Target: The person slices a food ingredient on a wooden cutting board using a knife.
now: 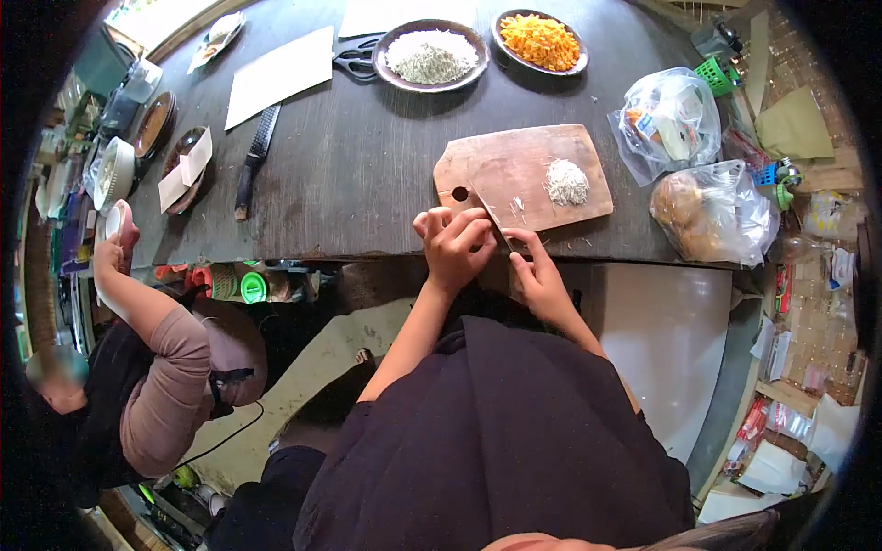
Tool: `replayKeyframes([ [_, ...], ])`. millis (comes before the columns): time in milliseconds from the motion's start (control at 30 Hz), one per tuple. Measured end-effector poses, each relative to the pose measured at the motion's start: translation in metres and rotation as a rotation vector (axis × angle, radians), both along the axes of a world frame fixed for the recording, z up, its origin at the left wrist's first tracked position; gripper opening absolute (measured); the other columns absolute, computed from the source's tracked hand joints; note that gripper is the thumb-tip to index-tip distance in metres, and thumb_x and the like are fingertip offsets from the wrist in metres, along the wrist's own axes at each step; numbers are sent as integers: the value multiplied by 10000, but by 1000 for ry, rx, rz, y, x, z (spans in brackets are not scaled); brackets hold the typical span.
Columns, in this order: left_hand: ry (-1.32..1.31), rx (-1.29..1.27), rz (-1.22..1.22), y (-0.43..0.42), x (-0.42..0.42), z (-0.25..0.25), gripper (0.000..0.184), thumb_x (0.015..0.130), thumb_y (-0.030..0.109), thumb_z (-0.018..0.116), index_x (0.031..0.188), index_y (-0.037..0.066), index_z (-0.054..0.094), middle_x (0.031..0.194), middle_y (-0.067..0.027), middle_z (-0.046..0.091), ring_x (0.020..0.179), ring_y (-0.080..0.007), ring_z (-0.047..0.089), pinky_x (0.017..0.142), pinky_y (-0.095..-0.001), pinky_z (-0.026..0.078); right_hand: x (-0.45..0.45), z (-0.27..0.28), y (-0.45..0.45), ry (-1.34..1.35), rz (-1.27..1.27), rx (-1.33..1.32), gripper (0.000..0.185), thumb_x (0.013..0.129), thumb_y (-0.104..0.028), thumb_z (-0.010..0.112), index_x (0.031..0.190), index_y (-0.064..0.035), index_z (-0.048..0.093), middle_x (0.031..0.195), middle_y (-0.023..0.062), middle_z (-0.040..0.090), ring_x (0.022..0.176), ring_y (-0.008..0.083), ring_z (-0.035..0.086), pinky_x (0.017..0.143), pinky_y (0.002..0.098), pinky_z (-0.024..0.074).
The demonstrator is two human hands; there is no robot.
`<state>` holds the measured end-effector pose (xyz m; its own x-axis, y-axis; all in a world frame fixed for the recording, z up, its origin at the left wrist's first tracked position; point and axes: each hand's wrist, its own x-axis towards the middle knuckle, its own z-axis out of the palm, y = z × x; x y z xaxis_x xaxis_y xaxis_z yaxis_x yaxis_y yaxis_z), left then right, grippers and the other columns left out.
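A knife (500, 230) slants over the near edge of a wooden cutting board (514, 151), its blade pointing away to the left. My right hand (542, 283) is closed around its handle. My left hand (455, 243) is beside the blade at the board's near left corner, with curled fingers and fingertips close to the metal. Whether anything is between those fingers is hidden. On the board's right half lies a small heap of finely cut white shreds (567, 182). A few loose shreds (517, 204) lie nearer the blade.
Beyond the board stand a pan of white shreds (432, 57) and a plate of orange pieces (540, 42). Plastic bags (712, 211) sit at the right. A grater (257, 161) lies left. Another person (170, 367) at the left holds a small pink-rimmed dish (119, 220).
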<state>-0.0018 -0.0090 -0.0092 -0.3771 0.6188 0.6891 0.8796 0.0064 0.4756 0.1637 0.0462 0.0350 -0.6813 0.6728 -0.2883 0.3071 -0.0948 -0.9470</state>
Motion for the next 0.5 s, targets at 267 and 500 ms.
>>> replayKeyframes([
  [267,-26,16,-36,0,-1,-2,134,703,173,778,815,198,709,949,120,693,860,-179,506,874,-377,320,15,12,9,12,-112,21,357,1026,-119,482,1381,-139,459,633,-50,374,538,43,358,491,232,318],
  [500,23,-6,-97,1,-6,5,131,730,160,783,850,179,735,942,83,721,914,-206,506,899,-374,317,6,8,-4,-91,-76,167,359,1001,-104,510,1358,-138,487,677,86,494,552,103,446,542,317,418],
])
